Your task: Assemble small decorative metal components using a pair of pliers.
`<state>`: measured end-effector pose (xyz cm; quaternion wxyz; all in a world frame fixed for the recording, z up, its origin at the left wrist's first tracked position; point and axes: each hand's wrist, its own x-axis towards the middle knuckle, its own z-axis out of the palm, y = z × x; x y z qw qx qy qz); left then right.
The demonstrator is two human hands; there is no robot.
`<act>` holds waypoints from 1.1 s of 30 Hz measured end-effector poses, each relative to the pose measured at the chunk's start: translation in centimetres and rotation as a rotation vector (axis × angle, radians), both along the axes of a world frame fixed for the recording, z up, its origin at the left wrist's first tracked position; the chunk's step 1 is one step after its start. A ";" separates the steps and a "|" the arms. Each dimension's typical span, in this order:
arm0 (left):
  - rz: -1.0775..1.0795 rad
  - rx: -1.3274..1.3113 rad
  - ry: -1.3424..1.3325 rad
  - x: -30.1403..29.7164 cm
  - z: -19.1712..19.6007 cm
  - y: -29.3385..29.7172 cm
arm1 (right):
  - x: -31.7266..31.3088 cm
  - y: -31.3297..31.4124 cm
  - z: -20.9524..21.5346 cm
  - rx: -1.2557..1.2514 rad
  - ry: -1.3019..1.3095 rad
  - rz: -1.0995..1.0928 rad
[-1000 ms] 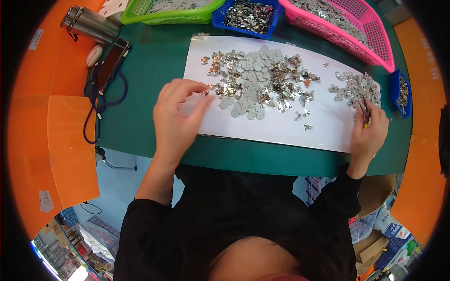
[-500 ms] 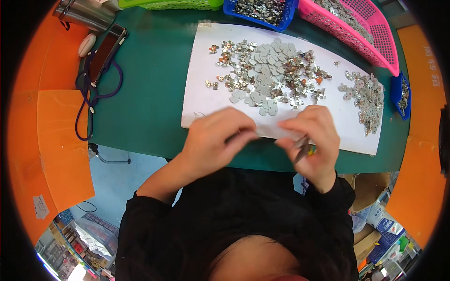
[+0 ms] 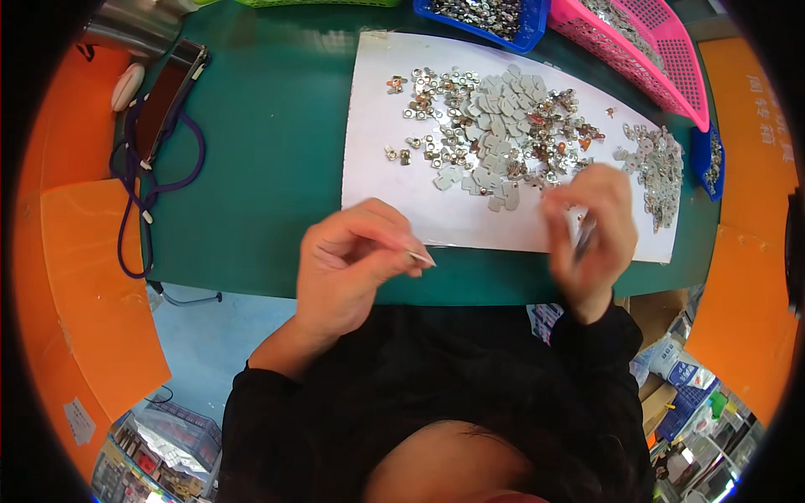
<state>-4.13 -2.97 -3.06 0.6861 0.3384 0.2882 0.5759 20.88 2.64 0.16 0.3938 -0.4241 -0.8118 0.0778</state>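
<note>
1. Two hands are up off the table, as I read it from my end. My left hand (image 3: 348,264) has thumb and forefinger pinched on a small metal piece (image 3: 422,257), its tip poking out toward the right, above the near edge of the green mat (image 3: 268,142).
2. My right hand (image 3: 591,226) is blurred. Its fingers are curled around what looks like a thin tool (image 3: 584,237), perhaps tweezers, but I cannot tell whether that tool grips anything.
3. Most of the loose stock lies on the white sheet (image 3: 394,168): a heap of small metal parts (image 3: 495,126) in the middle and a smaller pile (image 3: 658,168) at the sheet's right end, just beyond the right hand.
4. Risk one, in my judgement: the pinched piece is tiny and held at its end only. A slackened grip would drop it toward my lap, past the mat's edge, where it would be hard to find.
5. Risk two: the right hand hangs low over the sheet's near right part. A careless sweep could scatter the smaller pile or drag the sheet.
6. Risk three: the blue tray (image 3: 490,17) and pink basket (image 3: 637,50) sit close behind the heap, so a long reach could knock parts between them.
7. A purple cord (image 3: 134,201) lies well to the left, clear of both hands.
</note>
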 end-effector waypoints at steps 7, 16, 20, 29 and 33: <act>-0.033 -0.228 -0.160 0.3 1.1 1.2 | 0.9 0.7 0.0 -0.199 -0.275 -0.193; -0.048 -0.203 -0.100 1.5 0.4 2.0 | 2.1 0.4 -0.9 -0.047 -0.354 -0.125; -0.031 -0.137 -0.020 2.3 0.6 1.9 | 3.0 0.2 -1.3 0.053 -0.378 -0.036; -0.099 0.081 0.374 3.0 2.1 3.5 | 1.9 1.2 -0.5 -0.077 -0.258 -0.140; -0.101 0.021 0.292 3.3 2.1 3.2 | 1.1 1.5 -0.6 -0.065 -0.348 -0.147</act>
